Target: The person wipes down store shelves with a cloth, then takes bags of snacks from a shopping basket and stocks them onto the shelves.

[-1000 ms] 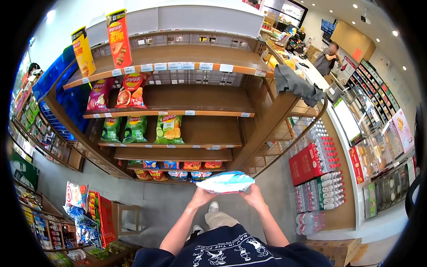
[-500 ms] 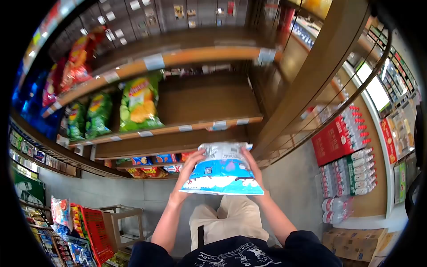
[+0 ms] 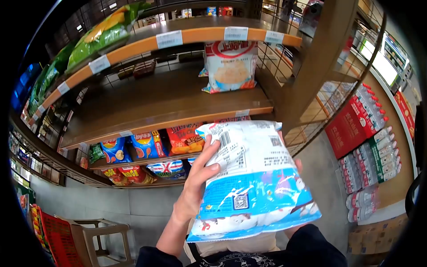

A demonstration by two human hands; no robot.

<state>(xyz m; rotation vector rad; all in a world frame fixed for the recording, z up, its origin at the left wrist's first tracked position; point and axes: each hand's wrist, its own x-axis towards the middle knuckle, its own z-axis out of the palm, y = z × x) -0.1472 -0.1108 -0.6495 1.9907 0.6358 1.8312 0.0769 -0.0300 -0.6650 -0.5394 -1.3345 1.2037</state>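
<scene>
I hold a white and blue snack bag [image 3: 262, 178] in front of my body, its printed back with barcode and QR code facing up. My left hand [image 3: 198, 182] grips the bag's left side, fingers lying over its edge. My right hand [image 3: 298, 166] is mostly hidden behind the bag; a little of it shows at the right edge. Just beyond the bag is a brown shelf [image 3: 155, 107]. A white and red bag of shrimp flakes [image 3: 231, 69] stands at that shelf's right end.
Green chip bags [image 3: 102, 38] lie on the upper shelf. Blue chip bags [image 3: 149, 144] and a red-orange snack bag [image 3: 184, 140] fill a lower shelf. A red basket [image 3: 58, 236] and a stool [image 3: 106, 238] stand at lower left. Bottle packs [image 3: 356, 124] stand at right.
The snack bag now appears larger and tilted, nearer the camera. My view has shifted lower on the shelves, bringing the shrimp flakes bag into sight. Both hands still hold the bag.
</scene>
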